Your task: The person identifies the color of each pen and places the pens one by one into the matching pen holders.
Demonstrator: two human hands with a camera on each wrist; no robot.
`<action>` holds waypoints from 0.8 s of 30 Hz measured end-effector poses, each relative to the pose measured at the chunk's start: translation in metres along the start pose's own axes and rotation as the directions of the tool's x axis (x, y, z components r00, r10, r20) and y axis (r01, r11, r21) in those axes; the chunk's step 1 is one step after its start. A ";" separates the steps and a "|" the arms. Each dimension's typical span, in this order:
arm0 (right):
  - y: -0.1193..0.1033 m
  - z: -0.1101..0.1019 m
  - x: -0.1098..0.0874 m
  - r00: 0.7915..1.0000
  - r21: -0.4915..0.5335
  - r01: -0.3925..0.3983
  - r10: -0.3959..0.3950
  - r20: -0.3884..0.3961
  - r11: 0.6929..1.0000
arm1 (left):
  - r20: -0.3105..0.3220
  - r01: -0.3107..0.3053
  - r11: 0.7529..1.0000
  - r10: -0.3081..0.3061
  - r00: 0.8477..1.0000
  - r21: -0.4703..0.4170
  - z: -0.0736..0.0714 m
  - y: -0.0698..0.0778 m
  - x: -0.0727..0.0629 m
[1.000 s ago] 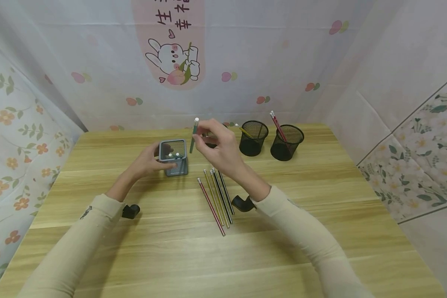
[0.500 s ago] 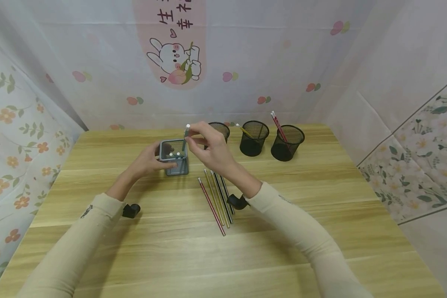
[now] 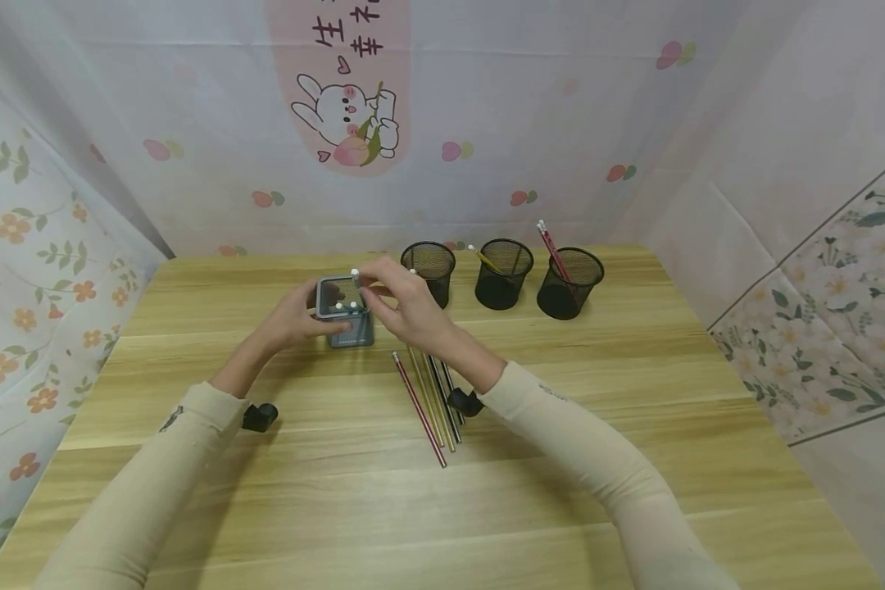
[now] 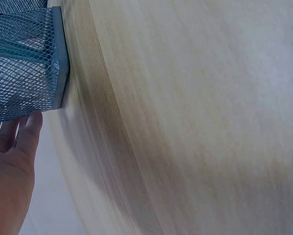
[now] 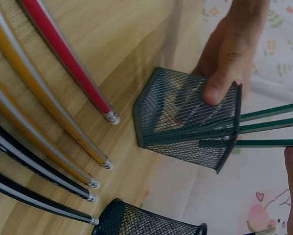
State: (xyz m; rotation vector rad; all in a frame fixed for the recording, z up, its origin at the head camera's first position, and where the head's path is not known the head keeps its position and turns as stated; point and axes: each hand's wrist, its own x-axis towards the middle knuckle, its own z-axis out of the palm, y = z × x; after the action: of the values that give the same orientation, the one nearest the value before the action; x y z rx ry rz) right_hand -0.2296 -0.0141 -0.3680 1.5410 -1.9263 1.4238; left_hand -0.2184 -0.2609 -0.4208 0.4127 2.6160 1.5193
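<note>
A grey square mesh pencil holder (image 3: 353, 335) stands on the table, and my left hand (image 3: 291, 318) grips it with the thumb across the near side. In the right wrist view that thumb presses the mesh, and two green pencils (image 5: 268, 112) lean inside the holder. My right hand (image 3: 411, 310) pinches a third green pencil (image 5: 263, 143) near its white eraser end. Its lower part is inside the mesh wall, below the rim. From the left wrist camera, my left fingertips (image 4: 33, 122) show against the holder's side near its base.
Several pencils lie side by side on the table: a red pencil (image 3: 416, 406), then yellow and black ones, partly under my right forearm. Three round black mesh cups stand at the back: a left cup (image 3: 431, 260), a middle cup (image 3: 497, 291) and a right cup (image 3: 560, 303), with pencils in them.
My right hand has moved left and down with the green pencil, from beside the holder to over it, and the pencil has gone down into it. My left hand stays on the holder.
</note>
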 end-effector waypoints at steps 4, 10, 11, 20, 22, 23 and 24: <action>0.002 0.002 -0.002 1.000 -0.031 -0.018 0.018 0.025 0.999 | 0.003 0.004 1.000 -0.004 1.000 0.001 0.000 0.000 -0.001; 0.005 0.005 -0.003 0.998 -0.064 -0.036 0.039 0.050 0.997 | 0.013 0.000 1.000 0.000 1.000 -0.018 0.001 -0.001 0.000; 0.006 0.005 -0.003 0.997 -0.070 -0.041 0.045 0.055 0.997 | 0.013 -0.004 1.000 0.004 1.000 -0.023 0.001 -0.001 0.000; 0.009 0.005 -0.004 0.990 -0.113 -0.090 0.101 0.096 0.990 | 0.009 -0.002 1.000 0.003 1.000 -0.025 0.001 0.001 0.000; 0.010 0.005 -0.005 0.988 -0.114 -0.100 0.112 0.108 0.989 | 0.009 -0.002 1.000 0.002 1.000 -0.020 0.001 0.001 -0.001; 0.010 0.006 -0.005 0.987 -0.115 -0.102 0.115 0.114 0.988 | 0.009 -0.001 1.000 0.002 1.000 -0.017 0.001 0.001 -0.001; 0.010 0.006 -0.005 0.986 -0.116 -0.104 0.117 0.117 0.988 | 0.009 -0.002 1.000 0.002 1.000 -0.010 0.001 0.002 -0.002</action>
State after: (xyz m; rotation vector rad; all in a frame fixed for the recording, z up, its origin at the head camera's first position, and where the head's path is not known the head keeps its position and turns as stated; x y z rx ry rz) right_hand -0.2346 -0.0166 -0.3795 1.5259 -2.1549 1.2685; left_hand -0.2162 -0.2598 -0.4199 0.4199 2.6012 1.5271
